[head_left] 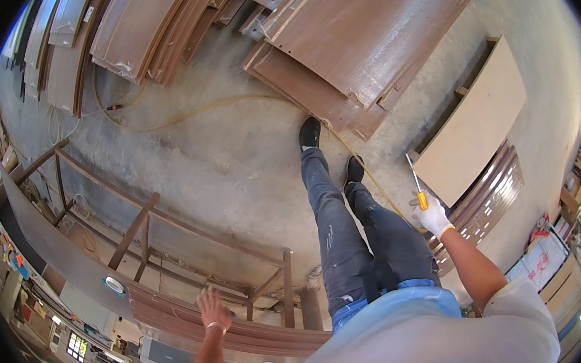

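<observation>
My right hand (pixel 434 217), in a white work glove, is closed around the yellow handle of a screwdriver (pixel 415 175). Its long metal shaft points up, away from me, beside the corner of a pale board (pixel 473 124). To the left, my left hand (pixel 214 308) wears no glove but has a light band at the wrist. Its fingers are stretched out over the edge of some stacked brown panels (pixel 170 309); whether they touch the panels I cannot tell. The panels lie on a bench with a brown frame of legs and bars (pixel 135 223).
Large brown panels (pixel 387 28) lie stacked ahead of my feet, with more panels (pixel 139 29) at the far left. A yellowish hose (pixel 221 103) crosses the concrete floor, passing by my shoes. A slotted brown panel (pixel 485 199) lies to my right. A tape roll (pixel 113 285) sits on the bench.
</observation>
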Demonstrator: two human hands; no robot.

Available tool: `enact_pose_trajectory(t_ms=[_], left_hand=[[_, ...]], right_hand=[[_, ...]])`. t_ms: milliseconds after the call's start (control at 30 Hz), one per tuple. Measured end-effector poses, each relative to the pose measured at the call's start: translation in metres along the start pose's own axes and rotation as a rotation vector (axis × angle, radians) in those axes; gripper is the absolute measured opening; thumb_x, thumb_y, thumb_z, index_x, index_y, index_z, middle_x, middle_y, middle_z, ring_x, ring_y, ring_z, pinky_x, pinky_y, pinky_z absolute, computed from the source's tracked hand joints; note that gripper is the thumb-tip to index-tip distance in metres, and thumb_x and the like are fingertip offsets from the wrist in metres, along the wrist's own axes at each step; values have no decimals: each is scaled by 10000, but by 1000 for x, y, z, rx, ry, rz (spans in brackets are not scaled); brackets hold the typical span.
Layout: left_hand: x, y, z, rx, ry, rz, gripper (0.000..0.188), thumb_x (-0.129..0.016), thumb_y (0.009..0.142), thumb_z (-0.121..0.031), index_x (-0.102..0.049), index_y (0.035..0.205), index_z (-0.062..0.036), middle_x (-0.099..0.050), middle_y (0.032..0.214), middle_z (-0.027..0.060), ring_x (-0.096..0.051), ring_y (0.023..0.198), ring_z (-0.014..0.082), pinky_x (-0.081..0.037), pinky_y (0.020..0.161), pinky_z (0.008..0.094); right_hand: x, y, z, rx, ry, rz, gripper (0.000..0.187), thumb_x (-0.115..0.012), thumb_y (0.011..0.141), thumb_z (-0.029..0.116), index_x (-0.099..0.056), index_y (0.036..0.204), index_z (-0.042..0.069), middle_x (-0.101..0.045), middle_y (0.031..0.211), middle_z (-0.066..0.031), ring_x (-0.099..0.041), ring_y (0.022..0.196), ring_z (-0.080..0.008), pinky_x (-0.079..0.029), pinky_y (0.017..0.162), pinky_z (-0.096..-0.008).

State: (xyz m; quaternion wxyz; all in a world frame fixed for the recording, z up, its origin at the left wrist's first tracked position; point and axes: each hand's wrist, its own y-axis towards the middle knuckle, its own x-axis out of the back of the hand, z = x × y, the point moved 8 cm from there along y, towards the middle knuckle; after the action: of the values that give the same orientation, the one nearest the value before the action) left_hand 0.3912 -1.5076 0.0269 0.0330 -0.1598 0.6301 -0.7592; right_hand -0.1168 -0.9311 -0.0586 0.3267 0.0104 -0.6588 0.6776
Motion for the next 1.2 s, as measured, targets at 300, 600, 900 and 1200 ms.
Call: enact_pose_trajectory(t_ms=[300, 600, 900, 1200], left_hand=[[294, 333, -294, -311, -1123, -471, 391, -696, 918, -193, -617, 1245, 5, -721, 1107, 153, -701, 999, 239, -543, 838, 352], [503, 408, -445, -33, -2205, -129, 559, -715, 957, -231, -453, 1372, 38, -585, 1285, 173, -604, 1125, 344, -549, 928, 563], [490, 409, -442, 1, -2167, -192, 527, -683, 979, -235, -432, 1361, 27, -582, 1226, 182, -638, 964, 353, -614, 804, 544], [480, 414, -447, -194, -2234, -202, 270, -656, 991, -185, -478, 1133, -39, -584, 992, 104, -611, 749, 242, -613, 703, 465]], right_hand=[[-5, -22, 51, 21, -73, -36, 720, -687, 806, 106, -454, 1475, 237, -655, 1235, -267, -628, 1143, -468, -517, 996, -510], [2, 50, 39, 1, -101, -327, 278, -669, 879, 315, -703, 1067, 113, -686, 1042, -213, -668, 978, -434, -530, 849, -515], [-14, 108, 158, 56, -139, -191, 334, -670, 881, 411, -748, 1020, 116, -725, 1027, -196, -687, 985, -407, -544, 865, -494], [-19, 98, 97, -38, -109, -200, 385, -662, 894, 425, -721, 969, 53, -708, 978, -252, -678, 970, -440, -540, 845, -514]])
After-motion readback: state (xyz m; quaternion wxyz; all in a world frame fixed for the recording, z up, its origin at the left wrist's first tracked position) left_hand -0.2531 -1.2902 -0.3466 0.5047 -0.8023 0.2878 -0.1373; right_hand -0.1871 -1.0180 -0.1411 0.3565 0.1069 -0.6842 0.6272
